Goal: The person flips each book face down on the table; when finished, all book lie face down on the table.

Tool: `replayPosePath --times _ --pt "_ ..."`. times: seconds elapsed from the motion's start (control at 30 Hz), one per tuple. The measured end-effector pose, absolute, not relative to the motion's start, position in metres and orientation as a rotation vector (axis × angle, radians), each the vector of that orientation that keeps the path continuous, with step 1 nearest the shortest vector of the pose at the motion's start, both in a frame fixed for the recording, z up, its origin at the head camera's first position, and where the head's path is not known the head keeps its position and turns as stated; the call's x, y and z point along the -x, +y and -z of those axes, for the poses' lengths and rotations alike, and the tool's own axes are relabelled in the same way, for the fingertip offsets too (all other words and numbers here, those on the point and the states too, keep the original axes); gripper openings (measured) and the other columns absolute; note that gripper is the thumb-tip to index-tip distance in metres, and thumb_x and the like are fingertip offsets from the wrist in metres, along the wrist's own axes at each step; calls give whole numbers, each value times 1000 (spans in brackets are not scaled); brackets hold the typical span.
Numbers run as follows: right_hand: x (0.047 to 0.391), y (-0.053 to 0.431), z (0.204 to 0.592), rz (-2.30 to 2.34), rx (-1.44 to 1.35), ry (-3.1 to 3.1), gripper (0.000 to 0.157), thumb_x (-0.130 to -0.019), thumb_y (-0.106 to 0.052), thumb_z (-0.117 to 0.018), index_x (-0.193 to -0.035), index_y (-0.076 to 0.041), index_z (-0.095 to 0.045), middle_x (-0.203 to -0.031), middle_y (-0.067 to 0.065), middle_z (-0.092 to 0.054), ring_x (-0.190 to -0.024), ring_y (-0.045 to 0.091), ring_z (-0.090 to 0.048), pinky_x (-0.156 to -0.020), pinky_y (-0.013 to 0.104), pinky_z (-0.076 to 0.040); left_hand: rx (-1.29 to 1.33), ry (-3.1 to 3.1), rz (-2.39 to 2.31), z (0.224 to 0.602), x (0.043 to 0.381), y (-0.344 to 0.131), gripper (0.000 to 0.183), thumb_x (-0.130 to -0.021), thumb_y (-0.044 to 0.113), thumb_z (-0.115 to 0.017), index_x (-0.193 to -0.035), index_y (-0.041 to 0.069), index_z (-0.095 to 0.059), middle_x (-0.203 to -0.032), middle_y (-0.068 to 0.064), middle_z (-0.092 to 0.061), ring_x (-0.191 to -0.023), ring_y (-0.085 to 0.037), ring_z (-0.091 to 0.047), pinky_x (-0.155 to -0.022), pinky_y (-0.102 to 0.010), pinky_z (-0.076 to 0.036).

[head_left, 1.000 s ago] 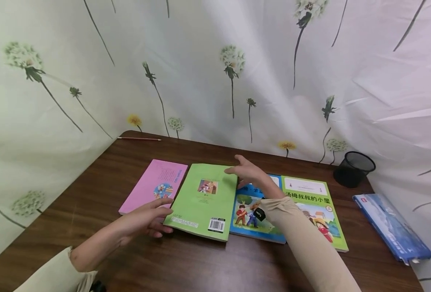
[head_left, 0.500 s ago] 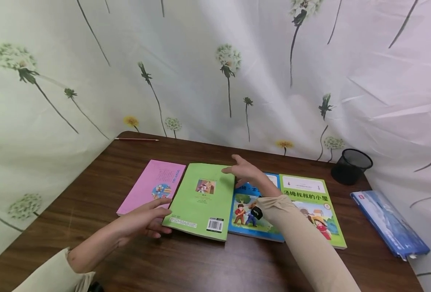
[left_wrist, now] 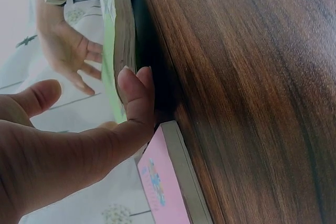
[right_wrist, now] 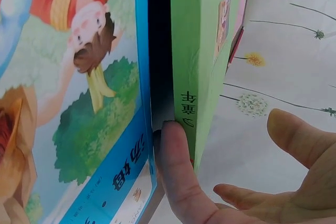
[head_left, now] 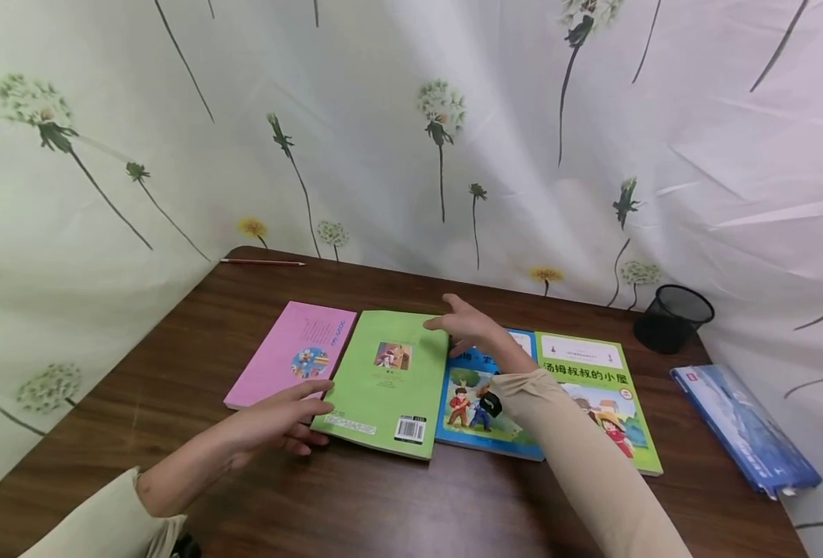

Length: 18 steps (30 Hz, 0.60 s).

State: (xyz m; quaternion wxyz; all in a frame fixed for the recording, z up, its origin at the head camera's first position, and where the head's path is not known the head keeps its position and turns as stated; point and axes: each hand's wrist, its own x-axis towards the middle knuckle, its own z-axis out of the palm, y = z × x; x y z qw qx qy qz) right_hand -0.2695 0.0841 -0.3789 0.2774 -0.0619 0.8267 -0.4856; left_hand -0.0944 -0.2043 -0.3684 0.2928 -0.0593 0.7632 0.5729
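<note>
- A green paperback (head_left: 390, 391) lies back cover up on the dark wood counter (head_left: 383, 511), between a pink book (head_left: 289, 353) and a blue storybook (head_left: 473, 395), with narrow gaps on both sides.
- The left hand (head_left: 279, 418), thumb and fingers apart, has its fingertips at the paperback's near left corner; how firmly they press, one cannot tell.
- The right hand (head_left: 474, 325), thumb spread from the fingers, sets one fingertip by the spine, in the slot beside the blue storybook.
- Bare wood runs before the paperback's near edge and behind its far edge, toward a pencil (head_left: 263, 262).
- The right hand and sleeve (head_left: 579, 457) hide parts of the blue storybook and a green-bordered storybook (head_left: 614, 391); the left hand covers the pink book's near corner.
- Both sleeves are cut off at the bottom; the paperback's small print is unreadable.
</note>
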Motion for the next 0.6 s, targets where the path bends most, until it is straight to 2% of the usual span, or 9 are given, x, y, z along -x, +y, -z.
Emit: replayPosePath --times 0.33,0.6 --pt "272 85 375 1254 173 2240 84 -100 -31 -60 -162 -17 -5 -168 15 -9 -139 45 -43 -93 45 -57 176 2048 -1530 365 96 -203 70 -102 32 -53 -158 5 -21 -154 -27 -32 -101 -25 -69 -74 -32 -57" --pt "272 78 377 1236 197 2234 85 -100 -32 -59 -162 -15 -4 -169 15 -8 -141 46 -40 -94 46 -57 190 2034 -1521 368 94 -206 69 -102 31 -53 -157 4 -22 -148 -25 -42 -102 -26 -69 -74 -33 -57"
